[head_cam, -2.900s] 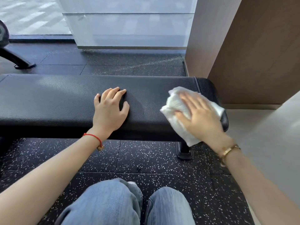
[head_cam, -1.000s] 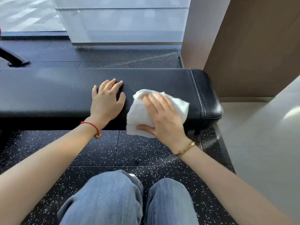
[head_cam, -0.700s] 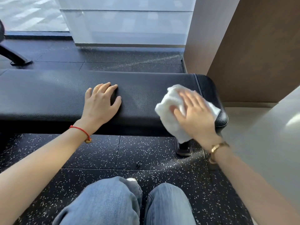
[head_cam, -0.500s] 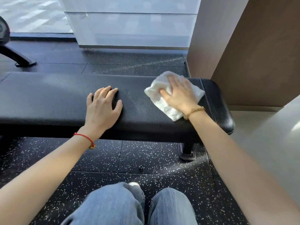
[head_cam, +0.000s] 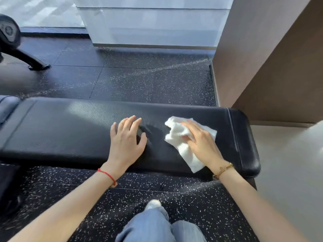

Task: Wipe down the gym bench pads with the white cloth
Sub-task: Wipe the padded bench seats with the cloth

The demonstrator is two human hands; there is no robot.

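White cloth (head_cam: 181, 137) under right hand (head_cam: 201, 142), fingers flat; left hand (head_cam: 126, 144) spread on bench pad (head_cam: 61, 130); speckled floor (head_cam: 139, 81).

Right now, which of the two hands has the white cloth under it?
The right hand, the one with the gold bracelet, presses the white cloth onto the bench pad. The left hand rests bare on the pad.
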